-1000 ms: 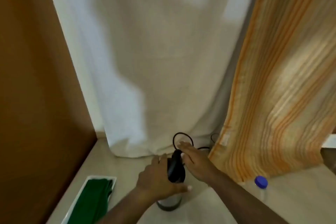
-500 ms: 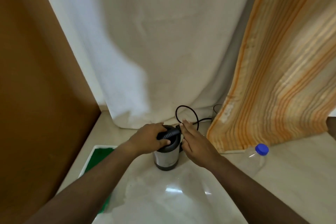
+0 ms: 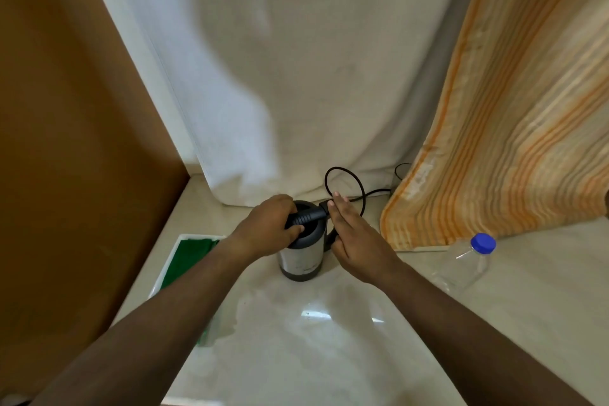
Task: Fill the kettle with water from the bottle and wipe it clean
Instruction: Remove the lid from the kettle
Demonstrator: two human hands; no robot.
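Note:
A steel kettle [image 3: 300, 260] with a black top stands upright on the pale counter [image 3: 329, 339]. My left hand [image 3: 268, 230] is closed on its black lid and the ribbed black part across the top. My right hand [image 3: 354, 237] rests flat against the kettle's right side near its handle, fingers straight. A clear plastic bottle [image 3: 461, 265] with a blue cap [image 3: 483, 243] stands to the right, apart from both hands. A green cloth [image 3: 189, 257] lies in a white tray [image 3: 184, 236] to the left of the kettle.
A black cord [image 3: 342, 184] loops behind the kettle toward the wall. A white curtain [image 3: 296, 76] hangs at the back, an orange striped cloth [image 3: 510, 125] on the right, a brown panel [image 3: 66, 142] on the left. A wet patch [image 3: 263, 306] shines before the kettle.
The camera has tilted down, so kettle and hands sit higher in view. My left hand has shifted from the kettle's side to grip its top. The bottle has not moved.

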